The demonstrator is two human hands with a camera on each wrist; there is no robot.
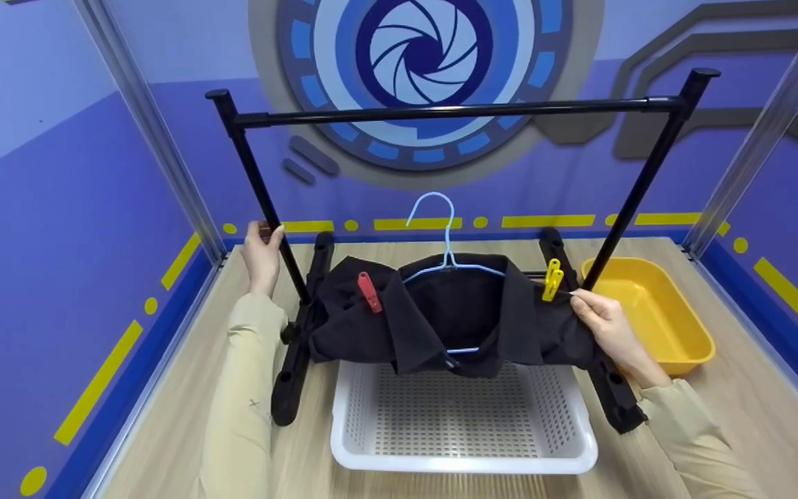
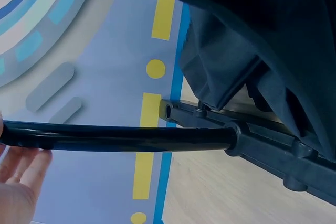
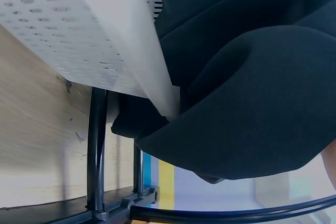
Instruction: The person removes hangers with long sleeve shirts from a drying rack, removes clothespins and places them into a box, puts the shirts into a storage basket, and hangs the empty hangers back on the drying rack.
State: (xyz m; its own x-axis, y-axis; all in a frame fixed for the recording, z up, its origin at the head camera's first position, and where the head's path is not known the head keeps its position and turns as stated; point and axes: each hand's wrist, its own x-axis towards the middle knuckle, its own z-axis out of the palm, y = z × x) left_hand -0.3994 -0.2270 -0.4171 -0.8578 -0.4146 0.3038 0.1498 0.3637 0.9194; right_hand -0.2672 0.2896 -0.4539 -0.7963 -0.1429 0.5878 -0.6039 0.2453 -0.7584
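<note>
A black collared shirt [image 1: 343,333] lies across a white basket, with a light blue hanger [image 1: 449,239] inside its collar and the hook sticking up. One red clothespin [image 1: 369,292] is on the left shoulder; yellow clothespins [image 1: 552,281] are on the right one. My left hand [image 1: 260,258] grips the left post of a black clothes rack [image 1: 454,111], fingers [image 2: 31,169] behind it in the left wrist view. Beside the yellow clothespins my right hand [image 1: 603,322] pinches the shirt's shoulder. In the right wrist view the shirt [image 3: 262,108] hangs in folds and hides most of that hand.
The white perforated basket [image 1: 465,464] stands between the rack's feet [image 1: 291,381]. A yellow basin [image 1: 676,312] sits right of the rack, partly behind my right hand. Blue-purple panels [image 1: 94,208] enclose the wooden tabletop [image 1: 170,423] at the back and sides.
</note>
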